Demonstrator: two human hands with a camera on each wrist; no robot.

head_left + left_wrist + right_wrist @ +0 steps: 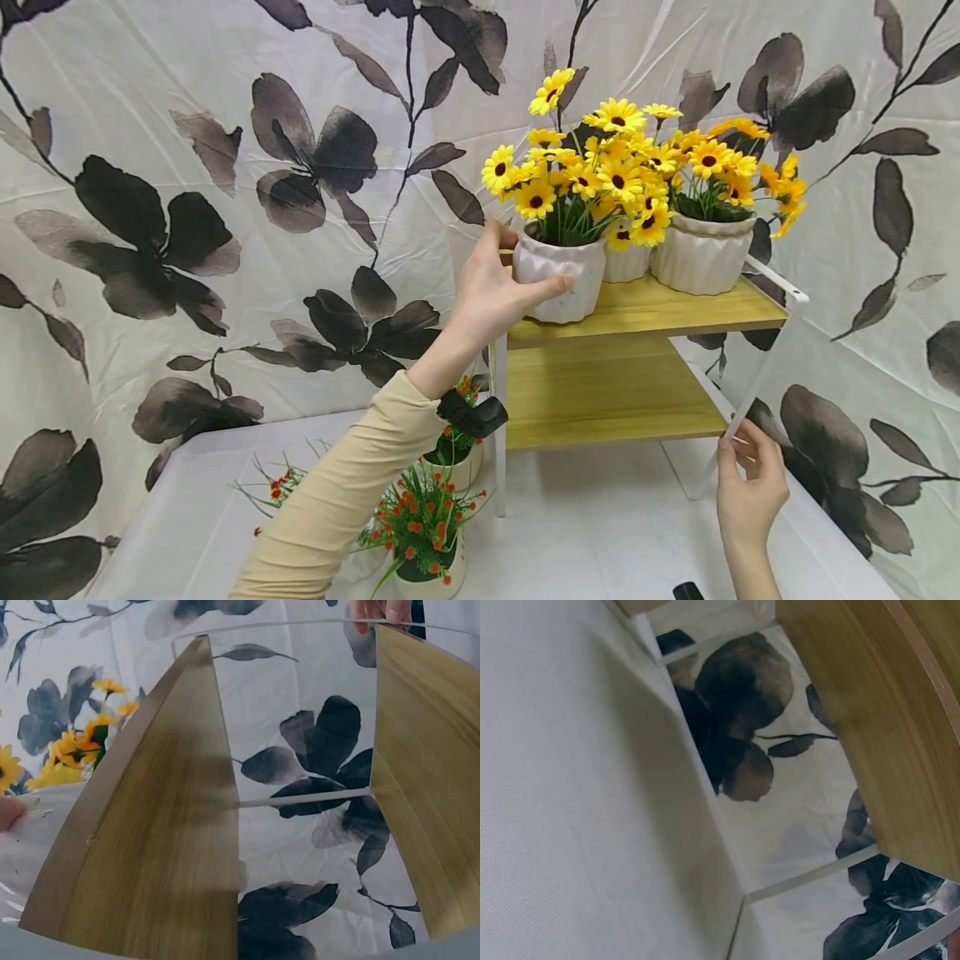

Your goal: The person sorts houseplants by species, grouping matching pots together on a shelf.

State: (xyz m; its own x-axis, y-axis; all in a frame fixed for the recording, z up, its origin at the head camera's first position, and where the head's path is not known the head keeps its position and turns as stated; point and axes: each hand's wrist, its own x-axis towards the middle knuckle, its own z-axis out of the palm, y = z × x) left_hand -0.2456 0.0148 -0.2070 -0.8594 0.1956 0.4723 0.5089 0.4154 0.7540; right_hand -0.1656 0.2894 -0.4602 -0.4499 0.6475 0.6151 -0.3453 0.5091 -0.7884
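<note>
At the left front corner of the upper board, my left hand [491,287] grips a white ceramic flower pot [558,279] of yellow daisy-like flowers. The thumb lies across the pot's front and the fingers go round its left side. That pot [45,847] also shows at the left edge of the left wrist view. Low on the right, my right hand [753,487] pinches the front leg of the two-tier shelf rack [615,396] beside the lower board's corner. Two more white pots, one partly hidden [627,262] and one at the right [703,254], hold yellow flowers on the upper board.
Left of the rack, several pots of red-flowered plants [423,525] stand on the white-covered table [600,533], partly behind my left sleeve. A floral cloth [315,208] hangs behind. A small black object [687,591] shows at the bottom edge.
</note>
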